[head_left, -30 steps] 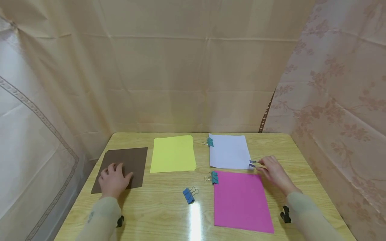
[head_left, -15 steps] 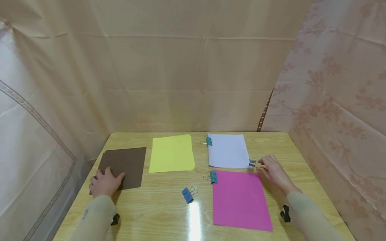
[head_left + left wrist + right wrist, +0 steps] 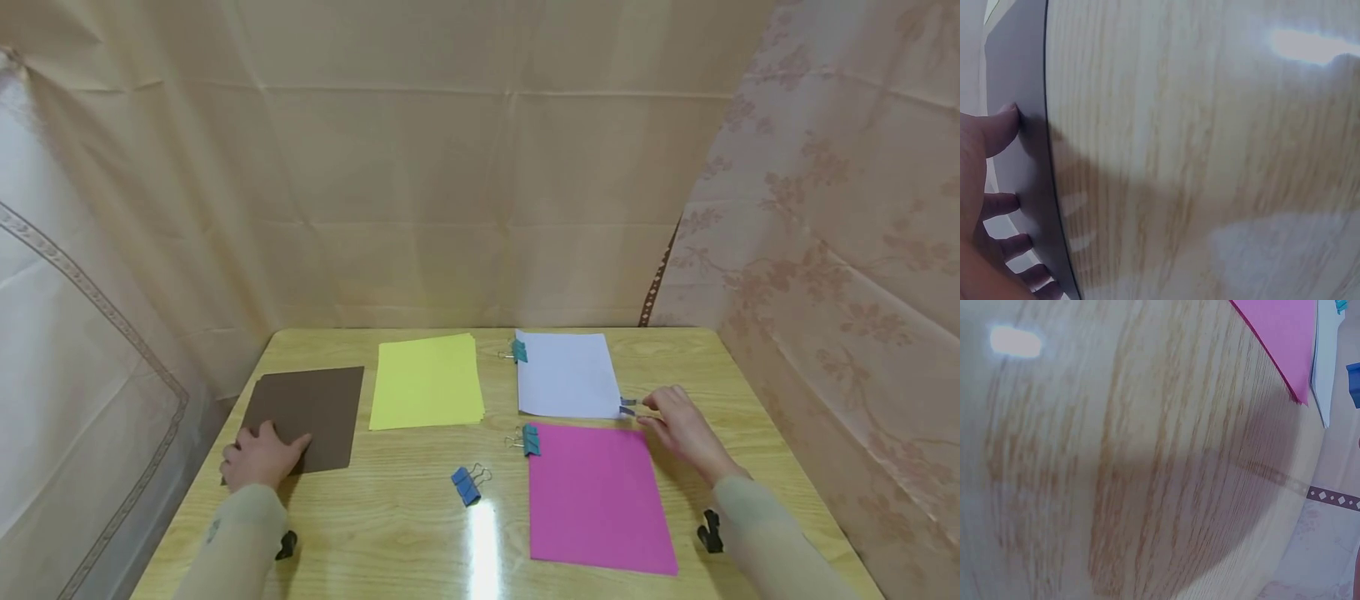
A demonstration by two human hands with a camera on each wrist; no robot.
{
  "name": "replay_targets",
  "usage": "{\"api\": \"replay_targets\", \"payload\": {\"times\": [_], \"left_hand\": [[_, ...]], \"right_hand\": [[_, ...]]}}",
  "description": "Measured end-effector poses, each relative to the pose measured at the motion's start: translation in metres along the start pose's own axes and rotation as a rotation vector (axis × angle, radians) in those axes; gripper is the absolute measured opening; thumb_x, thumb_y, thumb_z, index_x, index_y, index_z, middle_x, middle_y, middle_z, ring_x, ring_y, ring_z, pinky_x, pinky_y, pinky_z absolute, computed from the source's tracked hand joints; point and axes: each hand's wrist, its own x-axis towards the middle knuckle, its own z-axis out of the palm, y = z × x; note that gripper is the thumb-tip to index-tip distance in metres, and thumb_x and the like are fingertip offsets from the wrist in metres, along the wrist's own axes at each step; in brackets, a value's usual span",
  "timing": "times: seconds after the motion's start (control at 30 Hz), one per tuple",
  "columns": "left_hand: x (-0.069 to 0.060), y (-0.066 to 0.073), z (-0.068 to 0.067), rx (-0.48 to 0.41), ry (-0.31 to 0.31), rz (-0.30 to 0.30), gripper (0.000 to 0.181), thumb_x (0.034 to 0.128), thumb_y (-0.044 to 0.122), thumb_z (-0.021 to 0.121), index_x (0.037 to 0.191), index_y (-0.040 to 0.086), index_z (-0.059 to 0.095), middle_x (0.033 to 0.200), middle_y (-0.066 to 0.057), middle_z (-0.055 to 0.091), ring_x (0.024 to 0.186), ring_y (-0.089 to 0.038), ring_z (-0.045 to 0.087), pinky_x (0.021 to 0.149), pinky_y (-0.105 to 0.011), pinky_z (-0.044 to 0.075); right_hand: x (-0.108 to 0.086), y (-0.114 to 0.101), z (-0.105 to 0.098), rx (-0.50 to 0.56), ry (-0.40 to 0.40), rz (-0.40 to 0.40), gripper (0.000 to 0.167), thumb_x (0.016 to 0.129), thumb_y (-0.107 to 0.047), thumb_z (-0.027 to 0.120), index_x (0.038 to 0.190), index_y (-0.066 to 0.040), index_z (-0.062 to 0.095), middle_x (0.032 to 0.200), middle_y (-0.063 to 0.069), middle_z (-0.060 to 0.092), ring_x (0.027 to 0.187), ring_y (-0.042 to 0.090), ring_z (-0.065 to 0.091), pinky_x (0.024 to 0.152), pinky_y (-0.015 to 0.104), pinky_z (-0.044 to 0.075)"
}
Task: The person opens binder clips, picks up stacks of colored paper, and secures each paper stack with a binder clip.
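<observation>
On the near left corner of the brown paper stack (image 3: 318, 417) rests my left hand (image 3: 258, 458), its fingers spread and lightly bent. In the left wrist view, the fingertips (image 3: 1007, 206) press down on the brown sheet (image 3: 1019, 69). My right hand (image 3: 684, 429) pinches a small blue binder clip (image 3: 628, 405) by its handles. The clip's two edges are spread apart at the near right corner of the white paper stack (image 3: 566, 375); whether paper lies between them cannot be told. The right wrist view shows only part of the blue clip (image 3: 1354, 384) at its right edge.
A teal binder clip (image 3: 521, 351) grips the white stack's left edge. Another teal clip (image 3: 532, 440) holds the magenta paper (image 3: 600, 500) in front. A yellow paper stack (image 3: 427, 382) lies back centre, and a loose blue binder clip (image 3: 467, 487) lies on the wooden table (image 3: 405, 533).
My left hand has slid left and slightly nearer across the brown paper toward its near left corner. My right hand stays in place with the blue binder clip. The view has shifted slightly.
</observation>
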Motion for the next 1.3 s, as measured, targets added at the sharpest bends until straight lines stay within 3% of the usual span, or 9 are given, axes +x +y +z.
{"api": "replay_targets", "payload": {"times": [0.27,0.8,0.97,1.17,1.3], "left_hand": [[0.005,0.001,-0.009,-0.008,-0.04,-0.027,0.11,0.0864,0.063,0.069,0.156,-0.005,0.019,0.149,-0.051,0.01,0.128,-0.074,0.019,0.099,-0.08,0.026],[0.006,-0.001,-0.023,-0.052,-0.151,-0.071,0.136,0.0744,0.057,0.085,0.156,-0.011,0.0,0.141,-0.056,0.007,0.126,-0.073,0.014,0.1,-0.078,0.026],[0.008,0.001,-0.024,-0.035,-0.181,-0.084,0.133,0.0749,0.05,0.087,0.154,-0.015,0.001,0.139,-0.056,0.006,0.125,-0.073,0.013,0.1,-0.078,0.026],[0.006,0.003,-0.024,0.012,-0.206,-0.082,0.119,0.0751,0.05,0.086,0.141,-0.023,0.02,0.129,-0.054,0.019,0.118,-0.07,0.023,0.097,-0.075,0.031],[0.001,0.006,-0.026,-0.015,-0.202,-0.074,0.109,0.077,0.044,0.087,0.137,-0.022,0.024,0.126,-0.052,0.024,0.117,-0.069,0.025,0.096,-0.075,0.03]], "right_hand": [[0.002,0.0,0.0,-0.002,0.019,-0.037,0.032,0.073,0.001,0.087,0.093,0.0,0.062,0.088,0.009,0.062,0.086,0.023,0.054,0.072,0.041,0.05],[0.002,-0.002,0.002,-0.001,-0.004,-0.005,0.032,0.075,0.0,0.087,0.095,0.0,0.062,0.09,0.007,0.061,0.087,0.022,0.053,0.073,0.041,0.051],[0.002,-0.003,0.003,0.005,-0.008,-0.001,0.033,0.075,-0.001,0.088,0.096,0.0,0.062,0.09,0.007,0.061,0.087,0.023,0.054,0.073,0.041,0.051],[-0.001,-0.003,0.002,0.011,-0.052,0.05,0.031,0.078,-0.002,0.086,0.097,-0.002,0.061,0.092,0.006,0.061,0.09,0.022,0.054,0.074,0.041,0.051],[-0.003,-0.004,0.001,0.017,-0.093,0.082,0.028,0.082,-0.003,0.084,0.098,-0.003,0.061,0.095,0.005,0.061,0.092,0.022,0.054,0.076,0.042,0.052]]}}
